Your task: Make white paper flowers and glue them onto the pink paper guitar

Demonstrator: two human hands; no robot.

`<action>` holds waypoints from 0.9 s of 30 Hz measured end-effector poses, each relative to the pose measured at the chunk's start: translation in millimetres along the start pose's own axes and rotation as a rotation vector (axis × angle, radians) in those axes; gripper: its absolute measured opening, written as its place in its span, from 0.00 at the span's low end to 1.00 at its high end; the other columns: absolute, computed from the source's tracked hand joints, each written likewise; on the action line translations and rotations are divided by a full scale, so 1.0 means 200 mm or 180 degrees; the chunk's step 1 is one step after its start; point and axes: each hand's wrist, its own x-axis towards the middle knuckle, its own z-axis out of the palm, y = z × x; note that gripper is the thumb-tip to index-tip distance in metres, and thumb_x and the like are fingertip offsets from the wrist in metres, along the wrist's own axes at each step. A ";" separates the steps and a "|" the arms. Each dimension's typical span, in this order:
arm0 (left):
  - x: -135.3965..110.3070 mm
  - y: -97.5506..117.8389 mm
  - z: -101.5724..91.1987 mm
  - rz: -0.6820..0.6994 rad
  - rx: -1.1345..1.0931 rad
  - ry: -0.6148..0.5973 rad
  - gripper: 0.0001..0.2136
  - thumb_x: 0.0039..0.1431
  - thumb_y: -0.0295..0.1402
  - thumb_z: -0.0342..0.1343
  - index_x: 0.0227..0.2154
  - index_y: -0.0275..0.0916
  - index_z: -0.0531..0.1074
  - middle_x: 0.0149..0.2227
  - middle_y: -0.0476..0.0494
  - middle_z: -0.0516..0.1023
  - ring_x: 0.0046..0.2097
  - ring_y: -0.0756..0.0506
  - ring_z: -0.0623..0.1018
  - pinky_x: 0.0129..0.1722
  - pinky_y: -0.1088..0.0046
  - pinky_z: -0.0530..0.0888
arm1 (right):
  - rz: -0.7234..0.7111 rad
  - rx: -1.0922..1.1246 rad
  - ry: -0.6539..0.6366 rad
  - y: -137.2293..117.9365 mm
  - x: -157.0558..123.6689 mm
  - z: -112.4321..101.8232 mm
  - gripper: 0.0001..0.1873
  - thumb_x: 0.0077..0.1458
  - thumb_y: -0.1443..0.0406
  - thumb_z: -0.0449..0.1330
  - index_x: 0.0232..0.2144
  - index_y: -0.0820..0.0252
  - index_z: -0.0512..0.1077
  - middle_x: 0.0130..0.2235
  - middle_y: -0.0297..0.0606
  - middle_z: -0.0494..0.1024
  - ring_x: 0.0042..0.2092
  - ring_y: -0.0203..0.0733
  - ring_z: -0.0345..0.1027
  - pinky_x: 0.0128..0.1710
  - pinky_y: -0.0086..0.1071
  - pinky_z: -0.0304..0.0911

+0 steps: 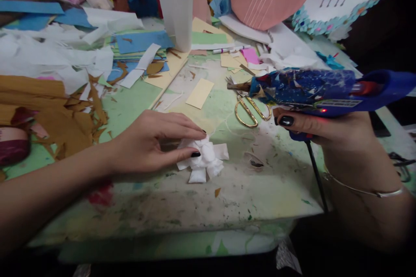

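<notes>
A white paper flower (pixel 206 156) with folded, puffed petals lies on the table in front of me. My left hand (pixel 159 138) rests over its left side, thumb on top of the petals and fingers along the far edge, gripping it. In my right hand (pixel 325 127) is a blue hot glue gun (pixel 302 91), its body smeared with dried glue and paper bits. A small red light glows on its side. The nozzle points left, above the table and apart from the flower. Beneath the nozzle lie gold-handled scissors (pixel 247 114).
Brown crepe paper (pixel 61 117) and white paper strips (pixel 55 58) are heaped at left. A cream paper rectangle (pixel 199 93) lies beyond the flower. A white upright post (pixel 177 8) rises at the back. Paper guitar-like decorations (pixel 263 0) stand back right. The gun's black cord (pixel 315 173) hangs down.
</notes>
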 end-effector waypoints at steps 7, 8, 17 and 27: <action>-0.01 0.01 0.00 -0.0029 0.0083 0.0177 0.13 0.57 0.27 0.58 0.46 0.41 0.76 0.41 0.39 0.82 0.43 0.44 0.81 0.45 0.70 0.77 | -0.0040 -0.0074 -0.0135 0.01 0.01 -0.01 0.11 0.41 0.69 0.71 0.29 0.46 0.80 0.30 0.22 0.81 0.35 0.35 0.77 0.44 0.34 0.75; -0.01 0.01 0.00 -0.0008 0.0099 0.0190 0.13 0.57 0.27 0.57 0.45 0.42 0.77 0.41 0.40 0.83 0.43 0.44 0.81 0.44 0.70 0.77 | -0.0067 -0.0095 -0.0154 0.01 0.01 -0.02 0.11 0.41 0.68 0.71 0.29 0.46 0.80 0.30 0.22 0.81 0.35 0.36 0.77 0.44 0.33 0.75; -0.02 0.01 -0.03 0.0183 0.0221 -0.0020 0.13 0.58 0.26 0.56 0.44 0.42 0.78 0.44 0.38 0.81 0.45 0.44 0.81 0.45 0.70 0.77 | -0.0191 -0.0056 -0.0202 0.02 0.01 -0.02 0.14 0.41 0.69 0.71 0.31 0.45 0.80 0.32 0.20 0.82 0.34 0.34 0.76 0.41 0.31 0.76; 0.00 0.01 -0.03 0.0197 0.0110 -0.0054 0.14 0.57 0.25 0.56 0.45 0.42 0.77 0.44 0.39 0.81 0.45 0.45 0.80 0.44 0.70 0.77 | -0.0049 0.0050 -0.0212 0.00 0.00 0.00 0.17 0.42 0.73 0.69 0.31 0.43 0.80 0.33 0.16 0.81 0.35 0.29 0.76 0.45 0.25 0.74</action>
